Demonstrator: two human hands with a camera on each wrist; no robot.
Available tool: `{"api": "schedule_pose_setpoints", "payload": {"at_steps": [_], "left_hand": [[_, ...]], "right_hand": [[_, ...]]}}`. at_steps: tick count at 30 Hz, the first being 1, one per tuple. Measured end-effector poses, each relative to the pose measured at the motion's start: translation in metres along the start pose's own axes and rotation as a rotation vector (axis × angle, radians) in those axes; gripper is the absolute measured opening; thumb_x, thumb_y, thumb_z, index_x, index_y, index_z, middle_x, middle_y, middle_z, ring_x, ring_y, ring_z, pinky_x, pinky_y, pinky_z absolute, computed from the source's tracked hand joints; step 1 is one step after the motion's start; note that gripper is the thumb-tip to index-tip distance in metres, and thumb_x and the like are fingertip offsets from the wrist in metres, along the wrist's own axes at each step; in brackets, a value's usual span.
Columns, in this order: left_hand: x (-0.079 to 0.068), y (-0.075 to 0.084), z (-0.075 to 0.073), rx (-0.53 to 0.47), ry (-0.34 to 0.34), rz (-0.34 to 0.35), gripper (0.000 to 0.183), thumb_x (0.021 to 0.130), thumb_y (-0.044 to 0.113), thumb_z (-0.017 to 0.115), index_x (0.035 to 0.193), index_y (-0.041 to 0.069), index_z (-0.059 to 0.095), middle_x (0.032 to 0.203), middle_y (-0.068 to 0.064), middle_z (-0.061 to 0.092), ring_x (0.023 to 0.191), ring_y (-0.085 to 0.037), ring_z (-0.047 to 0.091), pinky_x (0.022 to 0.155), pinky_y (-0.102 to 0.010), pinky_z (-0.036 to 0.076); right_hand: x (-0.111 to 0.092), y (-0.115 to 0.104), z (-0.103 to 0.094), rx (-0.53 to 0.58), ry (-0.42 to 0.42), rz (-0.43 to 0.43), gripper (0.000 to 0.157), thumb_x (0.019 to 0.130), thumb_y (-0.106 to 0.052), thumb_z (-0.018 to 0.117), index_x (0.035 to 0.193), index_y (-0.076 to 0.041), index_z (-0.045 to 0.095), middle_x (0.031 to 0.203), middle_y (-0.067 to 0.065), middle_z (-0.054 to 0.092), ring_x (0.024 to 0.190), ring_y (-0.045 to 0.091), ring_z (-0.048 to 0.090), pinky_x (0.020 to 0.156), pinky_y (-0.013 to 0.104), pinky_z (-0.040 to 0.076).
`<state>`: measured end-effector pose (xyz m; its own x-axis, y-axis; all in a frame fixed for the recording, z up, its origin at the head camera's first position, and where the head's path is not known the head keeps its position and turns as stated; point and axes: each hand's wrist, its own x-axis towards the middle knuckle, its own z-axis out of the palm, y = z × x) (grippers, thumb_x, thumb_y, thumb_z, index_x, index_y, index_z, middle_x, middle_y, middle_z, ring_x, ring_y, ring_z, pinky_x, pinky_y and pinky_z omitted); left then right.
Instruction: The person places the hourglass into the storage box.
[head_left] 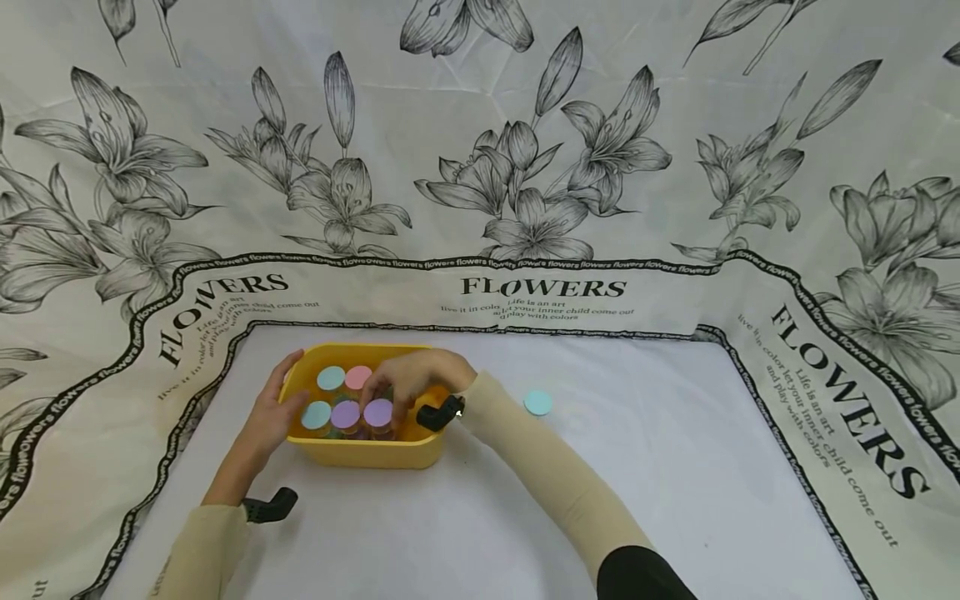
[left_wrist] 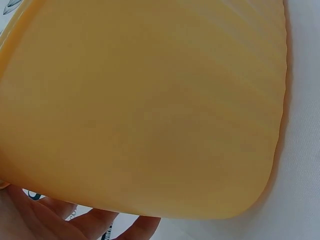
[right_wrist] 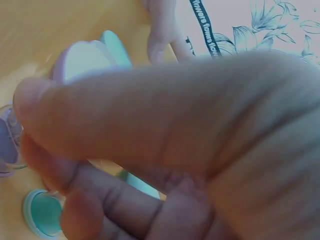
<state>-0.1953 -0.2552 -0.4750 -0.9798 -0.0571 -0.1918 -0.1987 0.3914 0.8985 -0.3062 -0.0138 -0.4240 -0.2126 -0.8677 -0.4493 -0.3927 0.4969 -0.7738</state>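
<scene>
My left hand [head_left: 272,410] grips the left end of a yellow plastic tub [head_left: 367,454], thumb at the rim and fingers outside. In the left wrist view, the tub's wall [left_wrist: 150,110] covers most of the picture. Inside the tub stand several small clear jars with teal [head_left: 331,378], pink [head_left: 358,377] and purple lids [head_left: 347,414]. My right hand [head_left: 416,377] reaches into the tub and pinches a purple-lidded jar [head_left: 378,413] at the right of the group. In the right wrist view, that jar [right_wrist: 9,142] is partly hidden at the fingertips.
A round teal lid [head_left: 537,402] lies on the white tablecloth [head_left: 600,492], right of the tub. A flower-printed cloth [head_left: 480,167] rises behind and along both sides. Black wrist cameras [head_left: 272,506] sit on both wrists, the right one over the tub's right end.
</scene>
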Motion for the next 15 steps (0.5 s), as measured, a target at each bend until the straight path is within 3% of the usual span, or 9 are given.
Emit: {"api": "schedule_pose_setpoints", "payload": {"at_steps": [4, 11, 15], "left_hand": [[0.001, -0.001, 0.000, 0.000, 0.001, -0.001, 0.072, 0.110, 0.014, 0.045, 0.167, 0.037, 0.006, 0.172, -0.019, 0.011, 0.155, -0.049, 0.018, 0.120, -0.072, 0.020], [0.001, 0.000, 0.000, 0.010, 0.004, 0.001, 0.072, 0.110, 0.014, 0.044, 0.167, 0.036, 0.006, 0.173, -0.019, 0.011, 0.154, -0.049, 0.018, 0.120, -0.073, 0.020], [0.001, -0.001, 0.000, 0.009, 0.004, 0.002, 0.072, 0.110, 0.015, 0.044, 0.167, 0.036, 0.007, 0.173, -0.019, 0.010, 0.155, -0.049, 0.017, 0.120, -0.073, 0.020]], "right_hand": [[0.001, 0.000, 0.005, -0.064, 0.037, 0.004, 0.044, 0.080, 0.005, 0.082, 0.121, -0.009, 0.072, 0.123, 0.000, 0.068, 0.102, 0.009, 0.055, 0.075, 0.018, 0.049], [0.002, -0.001, 0.010, -0.103, 0.060, 0.066, 0.046, 0.081, 0.001, 0.084, 0.124, -0.011, 0.072, 0.129, 0.005, 0.068, 0.095, 0.014, 0.058, 0.069, 0.020, 0.053], [0.003, -0.003, 0.011, -0.123, 0.068, 0.087, 0.046, 0.081, 0.001, 0.084, 0.122, -0.014, 0.072, 0.130, 0.004, 0.067, 0.098, 0.017, 0.060, 0.070, 0.021, 0.054]]}}
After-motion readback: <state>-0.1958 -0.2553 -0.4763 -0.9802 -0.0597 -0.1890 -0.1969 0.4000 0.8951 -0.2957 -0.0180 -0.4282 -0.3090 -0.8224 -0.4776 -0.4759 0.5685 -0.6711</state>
